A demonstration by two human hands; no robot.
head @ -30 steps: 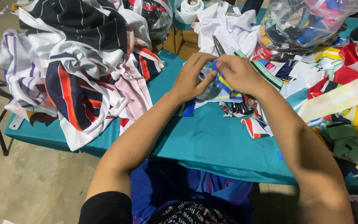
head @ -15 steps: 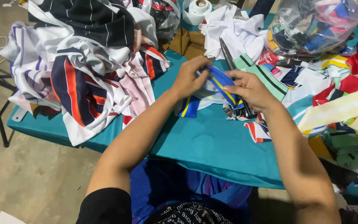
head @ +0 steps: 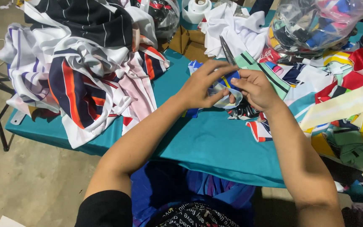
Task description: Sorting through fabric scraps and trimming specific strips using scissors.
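- Since prev frames: both hands have come slightly up and toward the middle of the table; fabric piece now pinched between them in much the same way as before.
- Left hand point(head: 198, 86): fingers curled, thumb + fingertips pinching the blue/yellow/white fabric strip point(head: 227, 90) from the left.
- Right hand point(head: 255, 88): closed around the strip's right side, w/ scissors point(head: 227, 52) in the same grip, blades pointing up and away; can't tell if the blades are open.
- Strip sits just above the teal table cover point(head: 215, 143), near centre, between both hands.
- Left of hands: big heap of striped garments point(head: 80, 71), navy/orange/white/pink.
- Right: scattered colourful offcuts point(head: 341, 109), touching the rt forearm area.
- Far side: white cloth pile point(head: 236, 31), clear plastic bag of scraps point(head: 311, 25), tape roll point(head: 196, 8).
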